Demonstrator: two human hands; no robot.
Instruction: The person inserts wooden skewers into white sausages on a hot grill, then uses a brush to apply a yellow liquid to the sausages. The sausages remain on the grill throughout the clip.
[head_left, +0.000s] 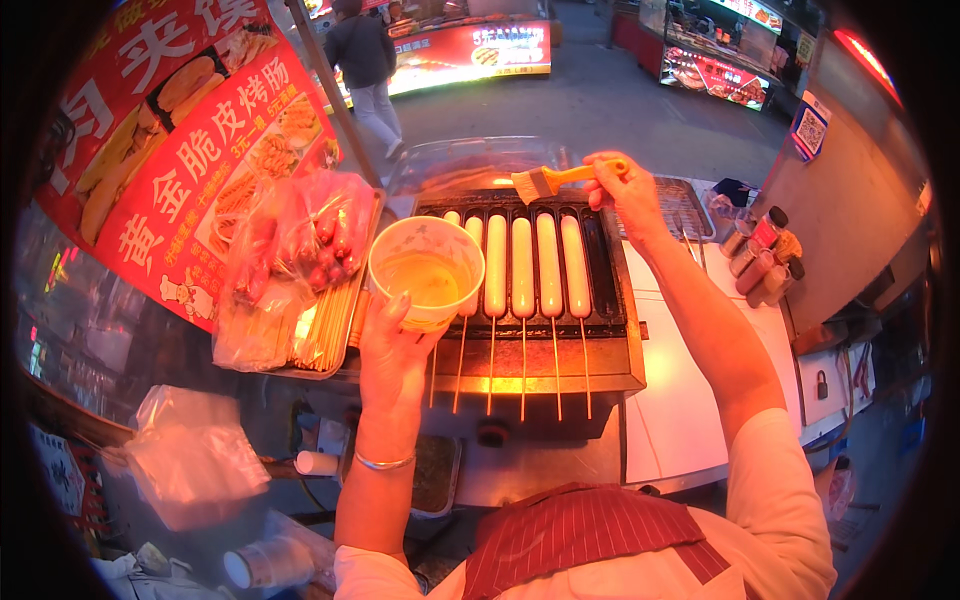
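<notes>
My left hand (394, 349) grips a paper bowl (427, 304) of yellowish liquid, tilted toward me over the left end of a griddle. A pastry brush (559, 180) with pale bristles and an orange handle is in my right hand (622, 191), raised above the griddle's back edge. Below lie several pale sausages on sticks (523, 266), side by side in the grooves of the black mould griddle (611, 270). Their sticks jut out over the metal front (615, 367). The bowl hides part of the leftmost ones. An unfilled groove (598, 262) shows at the right.
At left, a tray (375, 217) holds a plastic bag of red sausages (330, 232) and wooden sticks (328, 330). To the right stand seasoning bottles (766, 232) beside a wire-rack tray (667, 206). A clear plastic cover (480, 154) sits behind the griddle. A person (364, 67) is beyond the stall.
</notes>
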